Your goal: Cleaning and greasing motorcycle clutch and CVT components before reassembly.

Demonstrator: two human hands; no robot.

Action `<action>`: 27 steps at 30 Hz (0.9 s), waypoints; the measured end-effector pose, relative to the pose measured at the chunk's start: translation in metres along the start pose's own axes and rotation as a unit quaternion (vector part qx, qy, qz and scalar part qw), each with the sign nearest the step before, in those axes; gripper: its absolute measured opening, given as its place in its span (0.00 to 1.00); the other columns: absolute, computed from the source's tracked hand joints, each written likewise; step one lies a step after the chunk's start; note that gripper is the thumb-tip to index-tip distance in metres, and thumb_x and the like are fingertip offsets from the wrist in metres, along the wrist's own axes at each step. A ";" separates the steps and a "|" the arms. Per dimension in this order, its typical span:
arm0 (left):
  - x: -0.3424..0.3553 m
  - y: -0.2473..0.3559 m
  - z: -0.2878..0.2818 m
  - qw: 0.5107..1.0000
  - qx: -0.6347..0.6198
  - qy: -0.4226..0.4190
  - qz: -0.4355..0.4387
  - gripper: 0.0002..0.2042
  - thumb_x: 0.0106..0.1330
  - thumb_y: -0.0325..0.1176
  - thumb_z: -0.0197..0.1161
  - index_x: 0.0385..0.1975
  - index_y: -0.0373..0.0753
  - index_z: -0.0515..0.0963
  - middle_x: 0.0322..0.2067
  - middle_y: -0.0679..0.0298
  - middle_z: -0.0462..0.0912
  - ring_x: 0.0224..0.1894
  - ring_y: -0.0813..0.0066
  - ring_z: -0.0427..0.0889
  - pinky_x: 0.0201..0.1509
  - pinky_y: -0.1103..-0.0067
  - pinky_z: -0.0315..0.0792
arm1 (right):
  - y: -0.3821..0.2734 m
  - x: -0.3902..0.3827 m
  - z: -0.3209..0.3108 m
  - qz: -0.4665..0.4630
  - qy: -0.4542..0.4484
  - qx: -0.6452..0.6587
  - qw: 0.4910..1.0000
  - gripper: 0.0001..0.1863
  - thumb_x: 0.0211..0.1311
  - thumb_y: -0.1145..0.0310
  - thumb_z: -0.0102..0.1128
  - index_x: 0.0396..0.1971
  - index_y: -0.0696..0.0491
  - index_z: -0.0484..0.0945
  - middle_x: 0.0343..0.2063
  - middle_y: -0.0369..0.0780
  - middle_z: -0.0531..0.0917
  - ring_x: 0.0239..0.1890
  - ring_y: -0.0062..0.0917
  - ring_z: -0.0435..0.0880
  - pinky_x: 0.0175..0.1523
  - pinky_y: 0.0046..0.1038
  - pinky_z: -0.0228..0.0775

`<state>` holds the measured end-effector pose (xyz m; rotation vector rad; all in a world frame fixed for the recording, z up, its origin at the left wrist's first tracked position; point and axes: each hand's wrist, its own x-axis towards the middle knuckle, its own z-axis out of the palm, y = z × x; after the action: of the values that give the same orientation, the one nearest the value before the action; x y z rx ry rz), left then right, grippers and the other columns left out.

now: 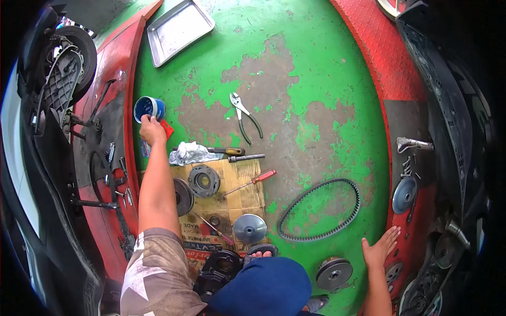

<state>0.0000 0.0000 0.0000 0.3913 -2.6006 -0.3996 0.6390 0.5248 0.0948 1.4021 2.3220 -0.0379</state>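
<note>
Head view: the left hand (pixel 153 130) is at the blue tub (pixel 160 109) near the left edge of the green floor (pixel 316 52) (whether its fingers (pixel 147 120) pinch, I cannot tell), where tugging the rim could tip it; the right hand (pixel 376 255) is spread.

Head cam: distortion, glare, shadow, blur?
Head view: strong fisheye, black corners, inner edge of the right-hand red textured metal platform bowing outward; head view: bright glare on the shallow rectangular silver metal tray; head view: black vehicle panel at right dark; head view: no obvious motion blur on the bare left hand.
</note>
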 end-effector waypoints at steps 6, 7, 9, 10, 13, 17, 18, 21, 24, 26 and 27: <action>-0.044 0.062 -0.064 0.985 -0.087 -0.026 0.148 0.07 0.73 0.34 0.63 0.44 0.39 0.80 0.35 0.45 0.86 0.39 0.39 0.85 0.41 0.53 0.74 | 0.014 -0.005 0.010 -0.003 0.041 0.022 0.999 0.68 0.55 0.51 0.75 0.80 0.62 0.33 0.82 0.55 0.36 0.85 0.47 0.33 0.83 0.53 0.33; -0.052 0.069 -0.077 0.976 -0.126 -0.039 0.172 0.07 0.74 0.34 0.63 0.45 0.39 0.81 0.33 0.47 0.86 0.35 0.46 0.86 0.39 0.58 0.75 | 0.015 -0.005 0.009 -0.024 0.034 0.023 0.999 0.68 0.55 0.51 0.75 0.80 0.63 0.33 0.82 0.55 0.37 0.85 0.47 0.33 0.83 0.53 0.33; -0.077 0.090 -0.103 0.961 -0.176 -0.054 0.205 0.08 0.74 0.35 0.64 0.45 0.39 0.81 0.31 0.49 0.85 0.32 0.53 0.87 0.37 0.63 0.77 | 0.018 -0.005 0.007 -0.049 0.023 0.029 0.998 0.66 0.57 0.52 0.74 0.80 0.63 0.34 0.82 0.56 0.37 0.84 0.49 0.34 0.83 0.54 0.33; -0.096 0.103 -0.116 0.946 -0.201 -0.069 0.246 0.07 0.75 0.33 0.63 0.45 0.37 0.81 0.30 0.49 0.84 0.31 0.56 0.86 0.37 0.65 0.76 | 0.022 -0.006 0.005 -0.053 0.017 0.032 0.998 0.66 0.58 0.52 0.74 0.80 0.64 0.34 0.82 0.57 0.38 0.84 0.50 0.33 0.83 0.54 0.34; -0.168 0.153 -0.175 0.904 -0.271 -0.113 0.311 0.07 0.75 0.30 0.63 0.46 0.35 0.80 0.31 0.49 0.84 0.33 0.58 0.87 0.38 0.68 0.76 | 0.030 -0.017 -0.010 -0.173 0.075 0.063 0.980 0.61 0.59 0.54 0.74 0.80 0.62 0.42 0.80 0.60 0.43 0.83 0.56 0.39 0.82 0.55 0.39; -0.251 0.190 -0.235 0.838 -0.319 -0.187 0.402 0.09 0.73 0.28 0.63 0.50 0.37 0.81 0.39 0.47 0.87 0.42 0.46 0.88 0.45 0.64 0.80 | 0.020 -0.042 -0.064 -0.370 0.042 0.241 0.896 0.52 0.65 0.52 0.72 0.79 0.56 0.50 0.77 0.63 0.52 0.80 0.57 0.52 0.81 0.49 0.49; -0.268 0.198 -0.255 0.810 -0.330 -0.221 0.432 0.09 0.72 0.27 0.64 0.49 0.36 0.81 0.39 0.47 0.87 0.41 0.47 0.89 0.44 0.65 0.81 | 0.019 -0.054 -0.084 -0.395 0.029 0.304 0.867 0.50 0.67 0.51 0.70 0.79 0.56 0.52 0.76 0.63 0.55 0.80 0.56 0.55 0.81 0.47 0.51; -0.313 0.228 -0.335 0.737 -0.305 -0.274 0.538 0.09 0.70 0.25 0.66 0.49 0.36 0.81 0.39 0.49 0.88 0.40 0.50 0.90 0.42 0.65 0.82 | 0.025 -0.084 -0.129 -0.350 0.012 0.406 0.844 0.50 0.67 0.43 0.69 0.78 0.56 0.59 0.70 0.61 0.70 0.74 0.51 0.69 0.76 0.41 0.63; -0.359 0.259 -0.400 0.665 -0.319 -0.302 0.604 0.09 0.70 0.25 0.66 0.47 0.37 0.81 0.38 0.51 0.88 0.38 0.51 0.89 0.40 0.65 0.81 | 0.060 -0.099 -0.151 -0.277 -0.029 0.461 0.843 0.50 0.66 0.36 0.66 0.75 0.58 0.65 0.65 0.58 0.78 0.66 0.46 0.79 0.69 0.39 0.72; -0.394 0.274 -0.438 0.592 -0.287 -0.308 0.687 0.09 0.68 0.26 0.67 0.47 0.39 0.79 0.36 0.53 0.87 0.36 0.51 0.87 0.38 0.64 0.80 | 0.090 -0.116 -0.152 -0.241 -0.013 0.475 0.847 0.50 0.66 0.32 0.64 0.73 0.60 0.68 0.62 0.56 0.81 0.61 0.44 0.85 0.64 0.37 0.77; -0.406 0.276 -0.451 0.574 -0.304 -0.305 0.697 0.09 0.68 0.26 0.67 0.47 0.39 0.79 0.36 0.53 0.87 0.36 0.51 0.87 0.38 0.64 0.80 | 0.101 -0.128 -0.151 -0.240 -0.119 0.536 0.801 0.51 0.65 0.30 0.62 0.70 0.61 0.71 0.61 0.54 0.82 0.55 0.41 0.87 0.61 0.37 0.79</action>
<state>0.5109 0.2971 0.3085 -2.1983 -2.1240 -0.7870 0.7247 0.5027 0.2990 0.9967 2.3886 -1.7951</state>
